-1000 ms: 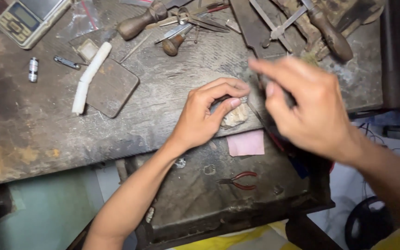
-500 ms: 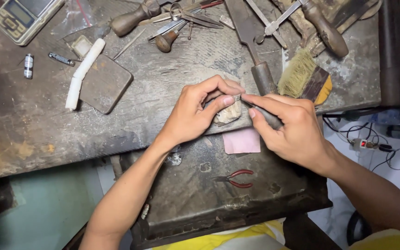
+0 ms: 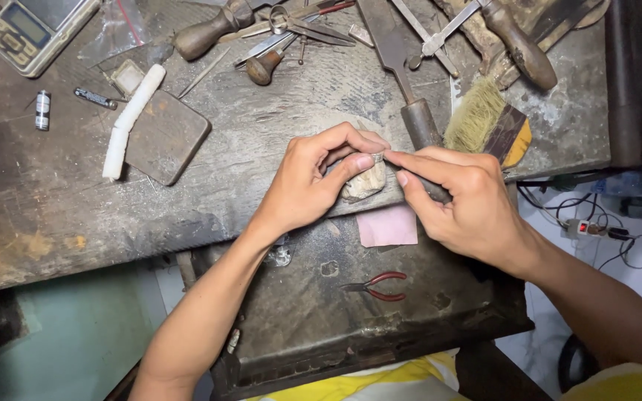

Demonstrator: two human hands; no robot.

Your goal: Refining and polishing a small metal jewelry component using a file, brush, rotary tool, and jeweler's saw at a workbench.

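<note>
Worn wooden peg [image 3: 365, 182] at bench edge [image 3: 187, 223] serves as rest. Left hand [image 3: 313, 182] fingers pinched on small metal ring [image 3: 378, 157], bracing it against peg. Right hand [image 3: 462, 200] fingers clamped around dark-handled tool [image 3: 431, 189], tip at ring. Red-handled pliers [image 3: 377, 286] lie in tray below.

Rough wooden bench [image 3: 261, 141] (matt, scratched), bristly brush [image 3: 477, 115].

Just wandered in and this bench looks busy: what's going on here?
A person is working at a worn workbench strewn with hand tools. Their left hand pinches a small pale ring against a light, rough block at the bench edge. Their right hand holds a slim dark-handled tool, its tip at the small piece. A brush lies just behind, and red-handled pliers sit in the tray below.
</note>
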